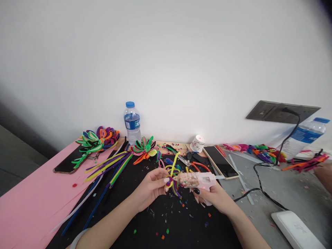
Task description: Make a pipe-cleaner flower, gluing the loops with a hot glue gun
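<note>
Just left of the pink glue gun [198, 180], clamped in the right hand [215, 197], the left hand [150, 186] pinches the pipe-cleaner flower [172, 174]; keep fingertips off the nozzle, squeeze gently.

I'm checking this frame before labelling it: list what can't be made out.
Head view only:
- Nozzle of the pink glue gun: hidden behind the looped multicolour pipe-cleaner flower that the left hand pinches.
- Right hand: its fingers are under the gun.
- Clear plastic water bottle at right: blurred and partly hidden by clutter.
- White paper cup: print too small.
</note>
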Available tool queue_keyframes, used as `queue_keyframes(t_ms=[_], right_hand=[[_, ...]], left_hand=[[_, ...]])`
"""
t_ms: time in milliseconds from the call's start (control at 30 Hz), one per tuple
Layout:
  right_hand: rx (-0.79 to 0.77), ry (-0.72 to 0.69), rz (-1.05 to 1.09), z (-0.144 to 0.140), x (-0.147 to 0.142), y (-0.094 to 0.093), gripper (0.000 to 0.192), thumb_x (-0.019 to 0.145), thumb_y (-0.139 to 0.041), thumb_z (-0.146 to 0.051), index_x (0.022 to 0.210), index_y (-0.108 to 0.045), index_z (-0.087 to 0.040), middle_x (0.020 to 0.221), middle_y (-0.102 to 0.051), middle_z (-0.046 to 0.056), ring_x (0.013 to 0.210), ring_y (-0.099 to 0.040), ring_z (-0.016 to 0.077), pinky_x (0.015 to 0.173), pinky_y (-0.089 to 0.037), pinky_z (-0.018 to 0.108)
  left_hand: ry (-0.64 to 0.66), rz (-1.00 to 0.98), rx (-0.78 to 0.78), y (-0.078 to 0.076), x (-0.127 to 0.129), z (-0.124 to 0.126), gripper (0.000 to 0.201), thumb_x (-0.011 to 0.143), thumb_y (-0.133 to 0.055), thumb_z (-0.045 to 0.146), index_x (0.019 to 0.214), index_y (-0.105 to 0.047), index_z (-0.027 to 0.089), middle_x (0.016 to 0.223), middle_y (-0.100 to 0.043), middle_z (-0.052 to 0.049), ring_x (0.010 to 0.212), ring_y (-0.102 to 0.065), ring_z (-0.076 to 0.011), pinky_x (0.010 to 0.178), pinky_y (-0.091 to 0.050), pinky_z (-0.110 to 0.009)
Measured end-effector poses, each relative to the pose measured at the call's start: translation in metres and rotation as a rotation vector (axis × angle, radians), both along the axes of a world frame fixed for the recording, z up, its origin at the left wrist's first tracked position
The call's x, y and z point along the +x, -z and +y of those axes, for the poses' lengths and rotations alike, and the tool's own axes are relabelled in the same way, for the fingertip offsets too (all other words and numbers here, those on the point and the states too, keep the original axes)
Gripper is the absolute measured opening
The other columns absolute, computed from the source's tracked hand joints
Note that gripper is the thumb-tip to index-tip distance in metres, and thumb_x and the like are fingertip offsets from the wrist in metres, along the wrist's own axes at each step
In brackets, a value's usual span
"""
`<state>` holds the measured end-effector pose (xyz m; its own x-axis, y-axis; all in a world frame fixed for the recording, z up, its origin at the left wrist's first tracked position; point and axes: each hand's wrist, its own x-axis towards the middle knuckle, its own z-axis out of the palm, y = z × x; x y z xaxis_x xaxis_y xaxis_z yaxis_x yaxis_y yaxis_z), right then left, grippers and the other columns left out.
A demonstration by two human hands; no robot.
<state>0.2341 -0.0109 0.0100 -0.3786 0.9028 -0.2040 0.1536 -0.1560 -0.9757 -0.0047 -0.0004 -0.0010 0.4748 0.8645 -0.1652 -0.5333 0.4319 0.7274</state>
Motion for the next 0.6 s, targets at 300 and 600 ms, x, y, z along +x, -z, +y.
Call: queue_keyframes(t_ms=[300,600], right_hand=[[-0.047,-0.020,0.101,0.0003,-0.0005,0.0010,0.039,0.069,-0.065,-0.051,0.075,-0.053,-0.015,0.055,-0.052,-0.002,0.042,-0.038,0.0059,0.039,-0.028,0.018],[0.108,0.042,-0.042,0.0001,-0.0074,-0.0072,0.036,0.071,-0.062,-0.050,0.082,-0.057,-0.016,0.057,-0.052,-0.001,0.045,-0.039,0.0094,0.042,-0.034,0.021]], left_hand=[[-0.007,0.009,-0.009,0.0002,0.0001,0.0010,0.012,0.072,-0.069,0.014,0.082,-0.062,0.017,0.066,-0.058,0.002,0.054,-0.053,-0.0057,0.052,-0.044,-0.017],[-0.011,0.017,-0.019,-0.0010,0.0019,-0.0003,0.014,0.070,-0.070,0.016,0.081,-0.062,0.017,0.064,-0.057,0.002,0.055,-0.053,-0.0072,0.053,-0.044,-0.019]])
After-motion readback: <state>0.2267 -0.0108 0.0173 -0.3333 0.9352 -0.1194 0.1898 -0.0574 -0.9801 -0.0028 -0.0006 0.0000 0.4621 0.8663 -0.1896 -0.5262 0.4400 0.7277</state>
